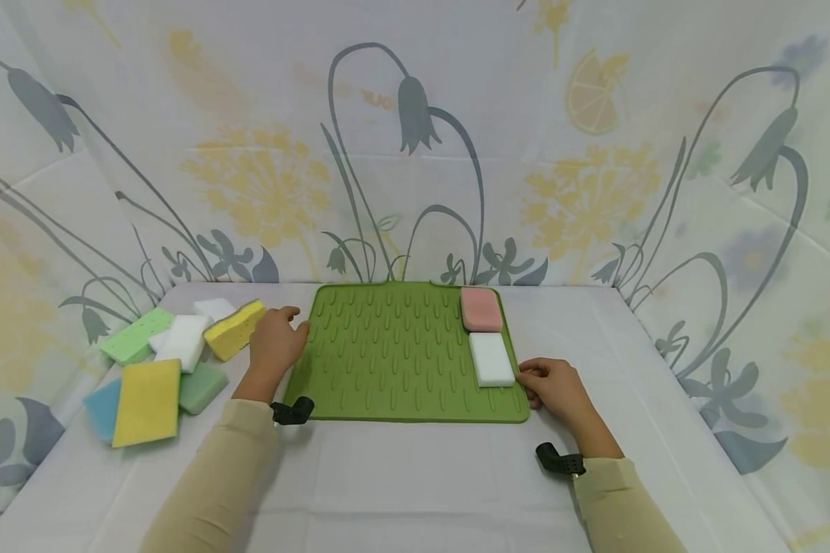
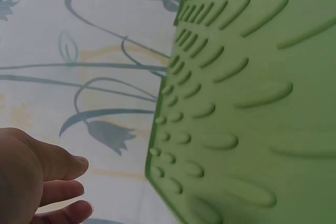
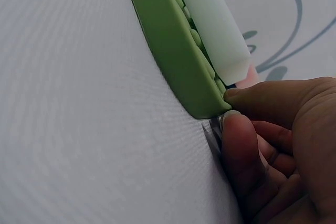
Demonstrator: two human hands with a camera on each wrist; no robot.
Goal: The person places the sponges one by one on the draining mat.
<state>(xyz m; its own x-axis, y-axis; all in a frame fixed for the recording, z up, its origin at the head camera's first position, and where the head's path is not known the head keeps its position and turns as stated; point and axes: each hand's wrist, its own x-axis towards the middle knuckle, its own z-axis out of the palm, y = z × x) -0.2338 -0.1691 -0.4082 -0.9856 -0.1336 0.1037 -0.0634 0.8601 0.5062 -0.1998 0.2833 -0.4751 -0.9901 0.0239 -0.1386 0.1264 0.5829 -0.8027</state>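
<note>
A green ridged mat lies on the table in the head view. At its right side, a pink sponge sits behind a white sponge. My right hand is at the mat's right edge. The right wrist view shows its thumb and forefinger pinching that edge, close to the white sponge. My left hand hovers between the mat's left edge and a yellow sponge, its fingers loosely bent with nothing between them.
Left of the left hand, sponges lie in a loose pile: a flat yellow one, a blue one, green ones and white ones. A flower-printed cloth rises behind the table.
</note>
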